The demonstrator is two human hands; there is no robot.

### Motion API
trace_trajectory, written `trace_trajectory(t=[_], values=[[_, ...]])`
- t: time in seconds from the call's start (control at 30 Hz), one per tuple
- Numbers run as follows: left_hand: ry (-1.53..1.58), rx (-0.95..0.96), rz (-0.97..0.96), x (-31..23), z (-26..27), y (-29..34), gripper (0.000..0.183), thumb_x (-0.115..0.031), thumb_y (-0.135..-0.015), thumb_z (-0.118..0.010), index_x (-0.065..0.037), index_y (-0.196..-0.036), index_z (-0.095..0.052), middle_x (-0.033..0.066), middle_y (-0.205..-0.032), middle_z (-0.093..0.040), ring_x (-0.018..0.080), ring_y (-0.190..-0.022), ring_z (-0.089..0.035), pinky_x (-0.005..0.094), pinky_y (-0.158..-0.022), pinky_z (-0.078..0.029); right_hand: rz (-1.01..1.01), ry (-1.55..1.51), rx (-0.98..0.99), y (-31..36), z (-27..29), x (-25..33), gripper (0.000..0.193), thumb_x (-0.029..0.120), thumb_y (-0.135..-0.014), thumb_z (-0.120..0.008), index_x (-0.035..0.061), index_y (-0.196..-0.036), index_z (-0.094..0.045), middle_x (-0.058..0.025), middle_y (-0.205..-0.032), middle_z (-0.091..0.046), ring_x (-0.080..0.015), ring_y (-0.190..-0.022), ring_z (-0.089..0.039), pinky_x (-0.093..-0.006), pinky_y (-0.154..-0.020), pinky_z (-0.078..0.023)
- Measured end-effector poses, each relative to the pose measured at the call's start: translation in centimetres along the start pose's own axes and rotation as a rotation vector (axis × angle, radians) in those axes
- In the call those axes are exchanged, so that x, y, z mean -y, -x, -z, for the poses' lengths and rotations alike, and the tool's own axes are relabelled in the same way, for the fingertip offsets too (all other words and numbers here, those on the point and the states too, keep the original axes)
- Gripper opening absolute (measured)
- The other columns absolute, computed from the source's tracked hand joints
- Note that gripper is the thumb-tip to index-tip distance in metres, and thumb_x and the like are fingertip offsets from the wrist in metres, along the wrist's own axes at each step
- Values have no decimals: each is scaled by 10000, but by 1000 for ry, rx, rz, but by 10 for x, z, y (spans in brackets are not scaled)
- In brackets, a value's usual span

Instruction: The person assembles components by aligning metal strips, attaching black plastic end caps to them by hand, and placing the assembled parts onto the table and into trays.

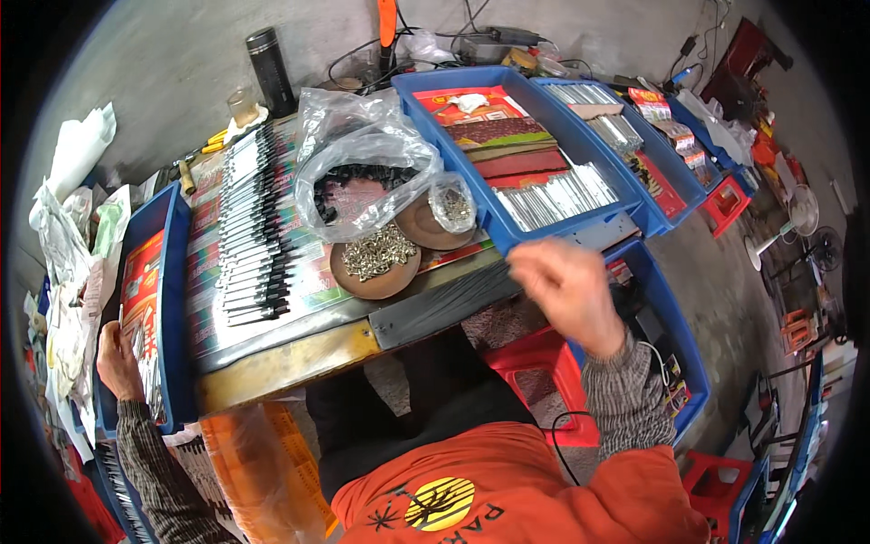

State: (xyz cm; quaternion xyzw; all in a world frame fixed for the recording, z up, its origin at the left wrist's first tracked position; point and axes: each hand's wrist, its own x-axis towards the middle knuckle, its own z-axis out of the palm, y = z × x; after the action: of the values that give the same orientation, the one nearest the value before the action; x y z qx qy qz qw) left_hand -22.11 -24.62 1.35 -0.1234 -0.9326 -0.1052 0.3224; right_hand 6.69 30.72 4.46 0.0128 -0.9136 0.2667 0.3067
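The left hand (118, 363) reaches into the blue bin (172, 272) at the counter's (299, 349) left end, fingers curled around a shiny flat packet (145, 349). The right hand (566, 290), blurred, hovers near the counter's right edge, just below the blue tray of silver strips (557, 195); whether its fingers hold anything cannot be told. A row of black-handled tools (249, 227) lies between them.

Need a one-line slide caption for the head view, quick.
Left hand in a blue bin beside the table; right hand blurred near the blue tray of silver strips.
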Motion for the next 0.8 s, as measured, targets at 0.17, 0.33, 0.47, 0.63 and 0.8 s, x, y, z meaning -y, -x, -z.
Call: trace_trajectory(t=[0.17, 0.33, 0.47, 0.63, 0.8], values=[[534, -71, 30, -51, 16, 19, 129, -43, -941, -521, 23, -1025, -593, -2, -851, -580, 64, -761, -515, 221, -672, -448, -142, 286, -133, -42, 19, -81, 125, 117, -839, -607, 5, -865, -657, -158, -841, -651, -324, -795, -634, -391, -707, -494], [778, 77, 178, -104, 31, 47, 135, -26, -921, -533, 5, -1027, -611, -26, -809, -549, 10, -631, -416, 169, -534, -328, -276, 408, 301, -66, 28, -140, 234, 131, -823, -556, 42, -997, -685, -165, -974, -670, -320, -926, -630, -410, -824, -483], [814, 100, 243, -124, 30, 66, 171, -75, -909, -588, -11, -1064, -624, -42, -796, -555, 8, -603, -413, 173, -505, -300, -345, 473, 439, -78, 23, -148, 297, 149, -817, -545, 66, -1071, -674, -167, -1072, -654, -310, -1005, -611, -403, -874, -475], [893, 164, 263, -151, 29, 78, 153, -2, -900, -564, 13, -1047, -605, -18, -836, -585, 24, -666, -479, 169, -568, -367, -307, 473, 548, -78, 21, -154, 379, 93, -754, -656, 66, -1131, -637, -141, -1026, -643, -293, -969, -605, -416, -849, -462], [1003, 274, 273, -191, 42, 80, 120, 25, -888, -562, 15, -1001, -601, -11, -825, -584, 51, -714, -508, 193, -663, -417, -380, 434, 506, -85, 23, -151, 335, 69, -711, -700, 54, -1037, -624, -124, -960, -644, -285, -938, -609, -398, -814, -475]])
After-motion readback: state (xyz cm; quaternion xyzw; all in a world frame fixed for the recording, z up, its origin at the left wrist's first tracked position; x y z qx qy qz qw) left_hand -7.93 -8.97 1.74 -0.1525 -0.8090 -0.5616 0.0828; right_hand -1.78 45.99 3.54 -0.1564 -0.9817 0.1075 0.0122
